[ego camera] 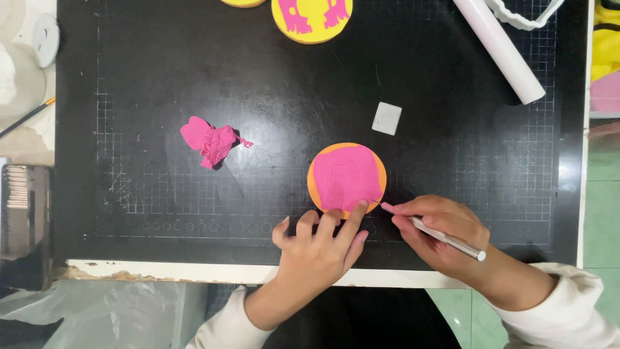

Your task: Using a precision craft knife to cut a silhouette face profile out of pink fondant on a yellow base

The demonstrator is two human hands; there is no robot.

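Orange disc (347, 179) with pink clay layer, near front of black cutting mat (161, 84); pinned by spread left hand (320, 249) fingertips; right hand (439, 232) gripping metal modelling tool (445, 238) at disc's edge.

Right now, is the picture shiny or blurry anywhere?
In the head view, the black cutting mat shows soft glare in its middle, brighter along the right edge. The left hand, right hand and orange disc with pink clay look sharp. The pink scrap casts a small shadow.
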